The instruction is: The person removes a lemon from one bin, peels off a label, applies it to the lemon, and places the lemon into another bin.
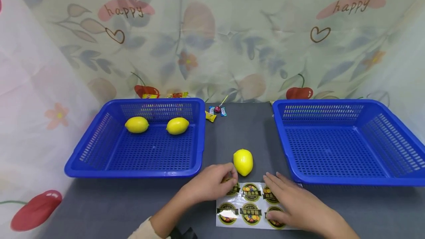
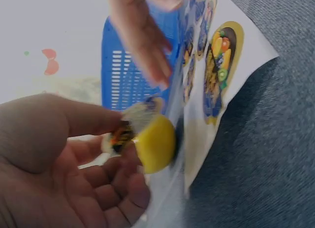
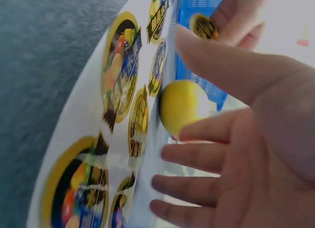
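From the head camera, a sticker sheet [image 1: 252, 205] lies flat on the grey table [image 1: 109, 205] at the near edge, its long side running left to right. The left hand [image 1: 209, 183] has its fingers curled at the sheet's upper left corner, pinching a round sticker [image 1: 229, 180] there. The right hand [image 1: 293, 204] lies flat on the right half of the sheet, fingers straight and spread, pressing it down. A lemon [image 1: 243, 162] stands on the table just beyond the sheet, long axis pointing away from the person, just beside the left fingertips and well clear of the right hand, so the left hand is the nearer one. The left basket [image 1: 139, 165] holds two more lemons [image 1: 137, 124] [image 1: 177, 125]. The right basket [image 1: 345, 180] has nothing visible in it. A few wrapped sweets [image 1: 216, 113] lie at the back between them.

From the left wrist, the left hand [image 2: 59, 164] pinches the sticker [image 2: 129, 129] between thumb and fingers, right up against the lemon [image 2: 156, 143]; the view is blurred, so whether the sticker touches the lemon cannot be told. The sheet [image 2: 216, 85] curls up just beside it.

From the right wrist, the right hand [image 3: 251, 139] is open, fingers [image 3: 192, 156] straight, over the sheet [image 3: 118, 95], with the lemon [image 3: 179, 106] beyond the fingertips and the left hand's sticker [image 3: 204, 26] farther off
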A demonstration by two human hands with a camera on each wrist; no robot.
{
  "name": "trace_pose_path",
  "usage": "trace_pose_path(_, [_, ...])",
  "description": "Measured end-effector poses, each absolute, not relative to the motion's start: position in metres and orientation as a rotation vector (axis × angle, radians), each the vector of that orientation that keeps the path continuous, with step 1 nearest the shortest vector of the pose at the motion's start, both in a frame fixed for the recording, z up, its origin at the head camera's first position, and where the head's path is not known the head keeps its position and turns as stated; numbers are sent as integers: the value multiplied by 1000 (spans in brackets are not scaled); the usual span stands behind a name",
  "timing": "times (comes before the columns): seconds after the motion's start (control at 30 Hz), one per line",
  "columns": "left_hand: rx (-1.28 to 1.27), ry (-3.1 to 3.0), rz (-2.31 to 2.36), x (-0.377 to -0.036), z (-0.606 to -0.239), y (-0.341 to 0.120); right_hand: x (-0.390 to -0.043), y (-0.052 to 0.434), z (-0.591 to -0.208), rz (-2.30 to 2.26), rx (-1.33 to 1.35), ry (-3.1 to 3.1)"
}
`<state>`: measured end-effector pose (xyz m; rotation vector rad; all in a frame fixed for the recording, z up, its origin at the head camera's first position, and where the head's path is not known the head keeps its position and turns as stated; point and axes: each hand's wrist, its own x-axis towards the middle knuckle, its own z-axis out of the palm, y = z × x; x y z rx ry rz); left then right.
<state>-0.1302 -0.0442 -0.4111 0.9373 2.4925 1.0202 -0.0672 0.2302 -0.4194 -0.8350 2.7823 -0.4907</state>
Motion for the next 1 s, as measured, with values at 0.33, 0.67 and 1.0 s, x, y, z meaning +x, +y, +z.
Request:
trace_pose_path(0.33, [742, 2470, 1491, -147, -423, -29, -112, 206, -424, -954, -669, 2738])
trace_pose_path(0.67, [661, 2493, 1628, -166, -425, -12, -134, 191, -431, -1083, -547, 2729])
trace_pose_path(1.0, [613, 2563, 1580, -174, -428, -1, -140, 189, -436, -1149, -582, 2695])
